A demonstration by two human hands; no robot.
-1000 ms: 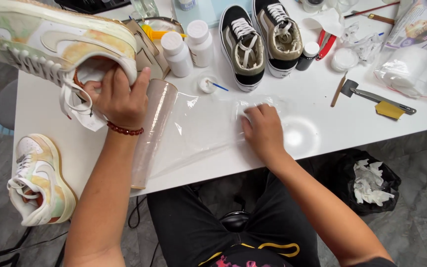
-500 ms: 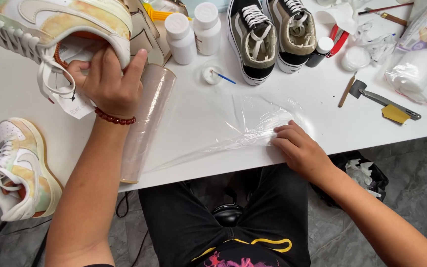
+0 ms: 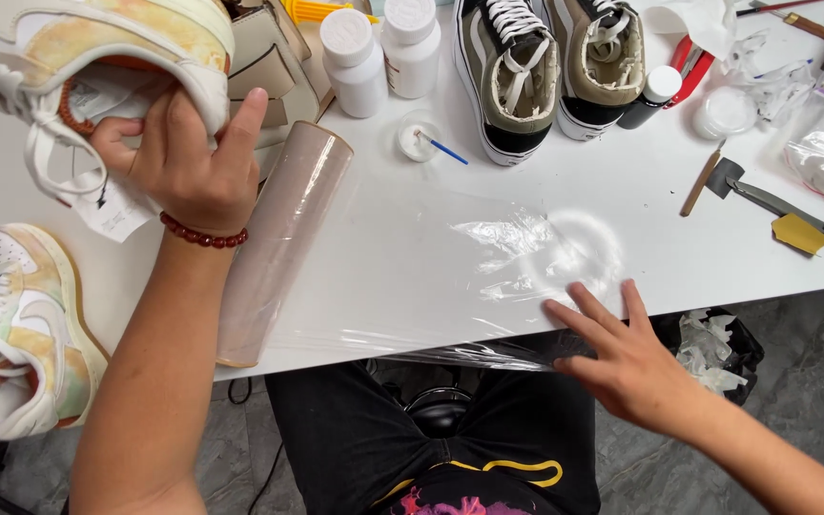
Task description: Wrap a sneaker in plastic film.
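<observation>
left hand grip clenched on pastel sneaker, held up off the worktop to keep it clear of the sheet. cling film roll lies beside it, film unrolled rightward. right hand open, fingers splayed at film's near edge, grasping nothing; half a second ago it pressed further in on the film

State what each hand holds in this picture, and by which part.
The left hand grips the pale sneaker at its collar opening, fingers tucked inside. The right hand holds nothing; its fingertips rest spread on the clear film.
</observation>
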